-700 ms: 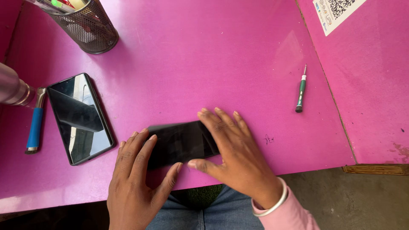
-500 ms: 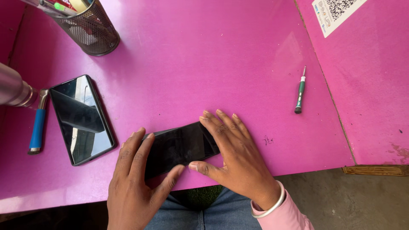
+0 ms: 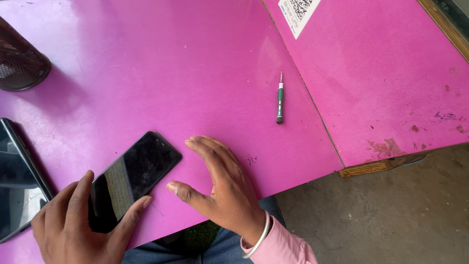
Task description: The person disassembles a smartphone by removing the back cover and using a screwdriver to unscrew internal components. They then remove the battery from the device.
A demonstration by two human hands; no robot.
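A black phone [image 3: 134, 176] lies slanted on the pink table [image 3: 195, 73], screen up and dark. My left hand [image 3: 73, 230] grips its near end, fingers on its left edge and thumb on its right edge. My right hand [image 3: 222, 188] rests flat on the table just right of the phone, fingers spread and holding nothing; its thumb points toward the phone without touching it. A silver bangle and a pink sleeve show at that wrist.
A small green-handled screwdriver [image 3: 280, 98] lies beyond my right hand. A second dark glossy device [image 3: 17, 186] sits at the left edge. A black mesh cup [image 3: 19, 61] stands far left. A raised pink board [image 3: 381, 78] with a white sticker adjoins on the right.
The phone has turned from lying crosswise to a slant, and my right hand has come off it. The view has shifted right, so the cup and second device sit at the edge.
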